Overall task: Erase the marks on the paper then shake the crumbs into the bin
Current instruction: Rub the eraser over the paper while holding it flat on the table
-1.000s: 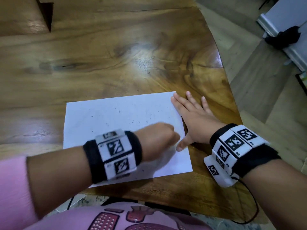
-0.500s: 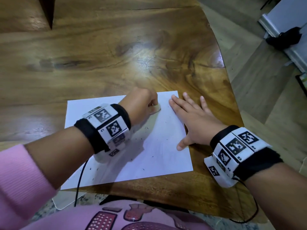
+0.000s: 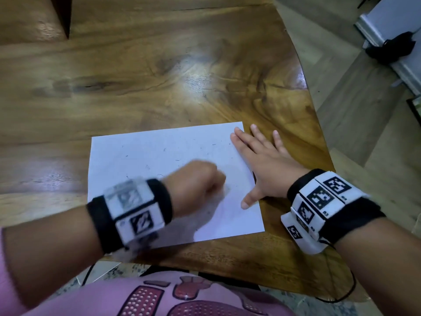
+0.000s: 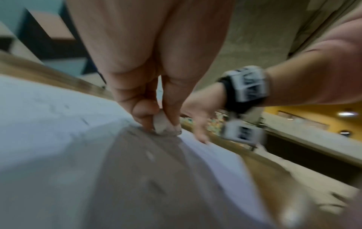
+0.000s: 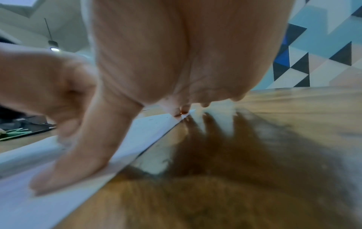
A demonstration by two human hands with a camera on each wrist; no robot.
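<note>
Lying flat near the front edge of the glossy brown wooden table (image 3: 159, 71), the white rectangular sheet of paper (image 3: 141, 156) carries small dark eraser crumbs (image 3: 177, 160) scattered over its surface. The left hand (image 3: 196, 183), fingers curled, pinches a small whitish eraser (image 4: 162, 124) whose lower end touches the paper towards the sheet's right half. The right hand (image 3: 266, 167) lies flat with fingers straight and spread, straddling the paper's right edge: thumb (image 5: 78, 155) and index finger press the sheet, the other fingers rest on the table just beside it.
</note>
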